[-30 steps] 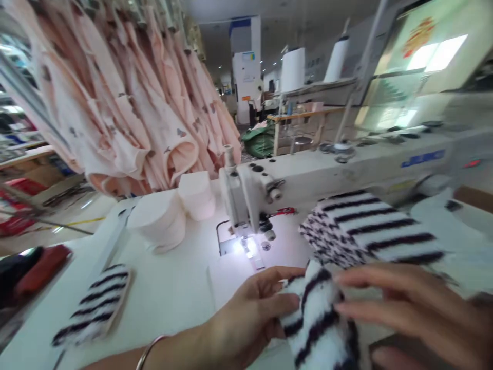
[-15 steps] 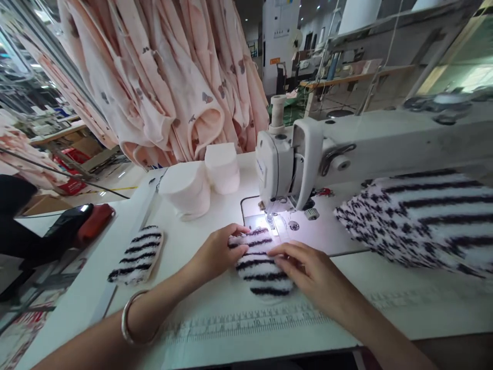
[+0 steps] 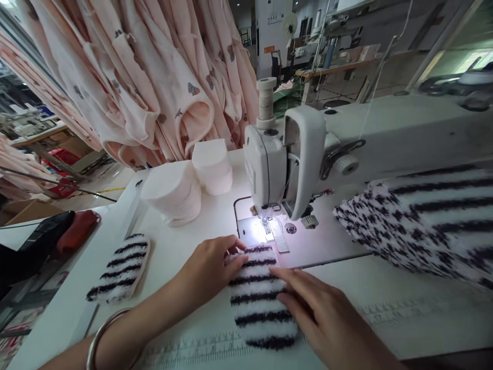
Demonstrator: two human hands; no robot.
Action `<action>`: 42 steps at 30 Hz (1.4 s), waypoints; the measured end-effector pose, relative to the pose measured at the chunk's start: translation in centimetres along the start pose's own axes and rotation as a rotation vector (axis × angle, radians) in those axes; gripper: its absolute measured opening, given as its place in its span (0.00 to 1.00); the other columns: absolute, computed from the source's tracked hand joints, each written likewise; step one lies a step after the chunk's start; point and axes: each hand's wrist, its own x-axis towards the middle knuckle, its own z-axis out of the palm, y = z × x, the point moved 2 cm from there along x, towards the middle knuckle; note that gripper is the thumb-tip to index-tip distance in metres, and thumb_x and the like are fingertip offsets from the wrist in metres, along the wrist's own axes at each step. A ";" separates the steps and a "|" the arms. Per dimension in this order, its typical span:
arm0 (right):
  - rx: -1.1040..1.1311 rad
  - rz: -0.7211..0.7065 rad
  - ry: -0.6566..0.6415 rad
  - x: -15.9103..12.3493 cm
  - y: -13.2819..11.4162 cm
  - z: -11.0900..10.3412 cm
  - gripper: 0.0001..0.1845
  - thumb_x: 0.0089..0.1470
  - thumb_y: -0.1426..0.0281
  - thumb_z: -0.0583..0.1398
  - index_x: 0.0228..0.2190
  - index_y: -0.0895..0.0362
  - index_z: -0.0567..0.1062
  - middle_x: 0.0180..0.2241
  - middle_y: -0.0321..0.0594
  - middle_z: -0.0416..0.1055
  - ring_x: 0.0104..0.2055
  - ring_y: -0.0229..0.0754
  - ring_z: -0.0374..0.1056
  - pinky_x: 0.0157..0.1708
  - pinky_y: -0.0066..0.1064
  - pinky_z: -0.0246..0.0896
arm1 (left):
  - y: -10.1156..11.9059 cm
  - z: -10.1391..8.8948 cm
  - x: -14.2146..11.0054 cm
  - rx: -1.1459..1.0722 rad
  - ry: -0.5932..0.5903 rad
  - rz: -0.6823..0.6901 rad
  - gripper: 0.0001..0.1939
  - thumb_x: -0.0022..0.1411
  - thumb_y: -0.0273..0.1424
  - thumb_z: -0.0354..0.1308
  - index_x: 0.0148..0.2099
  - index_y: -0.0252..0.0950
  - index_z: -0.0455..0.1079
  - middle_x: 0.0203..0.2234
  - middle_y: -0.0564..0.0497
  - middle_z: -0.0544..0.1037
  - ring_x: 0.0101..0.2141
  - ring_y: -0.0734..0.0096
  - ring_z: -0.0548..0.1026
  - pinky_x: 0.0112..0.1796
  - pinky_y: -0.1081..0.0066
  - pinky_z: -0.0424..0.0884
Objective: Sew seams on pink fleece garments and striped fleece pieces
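Note:
A fluffy black-and-white striped fabric piece [image 3: 262, 303] with a rounded near end lies on the table just in front of the lit presser foot [image 3: 266, 225] of a sewing machine [image 3: 285, 154]. My left hand [image 3: 210, 264] pinches its far left edge between thumb and fingers. On the opposite side, my right hand [image 3: 319, 303] grips the right edge with thumb and index finger. The fingers partly cover both edges. Another striped piece [image 3: 121, 270] rests to the left of my left forearm.
Two stacks of white cut pieces [image 3: 173, 192] stand behind my left hand. A larger striped fabric bundle [image 3: 423, 216] lies under the machine arm at right. Pink printed garments [image 3: 154, 77] hang behind the table. A ruler scale [image 3: 208, 347] runs along the near side.
The held striped piece has come back from the presser foot towards me and lies straighter, both hands moving with it. The view has also shifted a little.

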 end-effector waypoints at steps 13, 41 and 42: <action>-0.144 -0.162 0.015 -0.5 0.8 1.4 0.23 0.60 0.74 0.47 0.56 0.58 0.60 0.35 0.40 0.72 0.30 0.38 0.71 0.28 0.26 0.69 | 0.1 -0.1 1.3 0.070 -0.050 -0.076 0.10 0.59 0.38 0.53 0.36 0.39 0.71 0.23 0.56 0.73 0.23 0.76 0.66 0.25 0.76 0.60; -0.740 -0.332 0.341 4.3 -1.1 0.4 0.28 0.52 0.84 0.39 0.39 0.63 0.75 0.38 0.45 0.75 0.36 0.44 0.70 0.32 0.37 0.65 | 2.0 2.9 0.7 0.476 0.239 0.593 0.20 0.63 0.19 0.42 0.57 0.28 0.57 0.49 0.36 0.71 0.51 0.58 0.70 0.48 0.58 0.73; -0.736 -0.333 0.343 4.4 -1.1 0.3 0.28 0.52 0.84 0.39 0.39 0.63 0.75 0.39 0.45 0.74 0.37 0.44 0.70 0.32 0.37 0.66 | 1.9 2.9 0.8 0.485 0.236 0.583 0.20 0.62 0.18 0.42 0.56 0.27 0.57 0.49 0.36 0.71 0.51 0.57 0.69 0.47 0.58 0.73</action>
